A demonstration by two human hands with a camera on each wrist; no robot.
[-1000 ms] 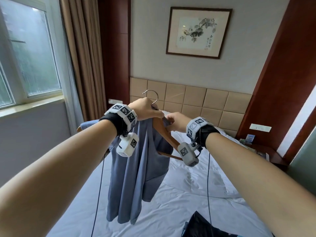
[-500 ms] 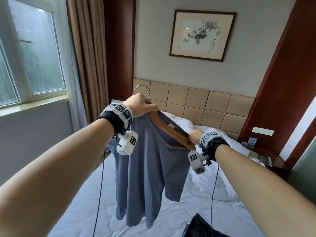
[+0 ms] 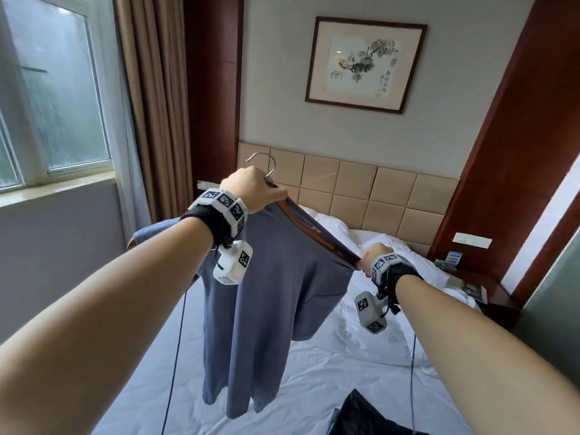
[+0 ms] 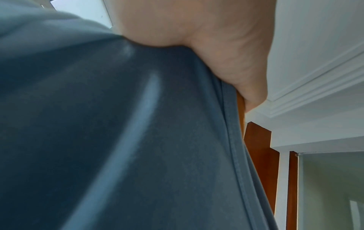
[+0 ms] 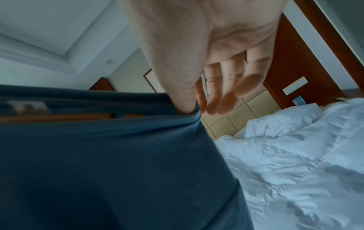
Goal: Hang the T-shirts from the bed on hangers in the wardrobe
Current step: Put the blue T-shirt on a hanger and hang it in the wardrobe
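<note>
A blue-grey T-shirt [image 3: 266, 293] hangs in the air over the bed on a wooden hanger [image 3: 317, 237] with a metal hook [image 3: 265, 164]. My left hand [image 3: 251, 193] grips the hanger's top just under the hook, fist closed; in the left wrist view the T-shirt [image 4: 138, 140] fills the frame below my palm. My right hand [image 3: 375, 257] holds the shirt's edge at the hanger's lower right end. In the right wrist view my thumb is tucked into the T-shirt's [image 5: 98, 163] folded edge with the fingers [image 5: 222, 99] behind it, beside the hanger [image 5: 59, 116].
The white bed [image 3: 314, 372] lies below, pillows [image 3: 392, 246] at the padded headboard [image 3: 361, 183]. A dark garment [image 3: 361, 416] lies on the bed's near end. A blue cloth on something wooden [image 3: 150, 235] shows behind my left arm. A nightstand [image 3: 470, 287] stands at the right, window and curtain at the left.
My right hand slid from near the hook down along the hanger arm to its far end. The shirt, bunched before, is now spread across the hanger and hangs flatter.
</note>
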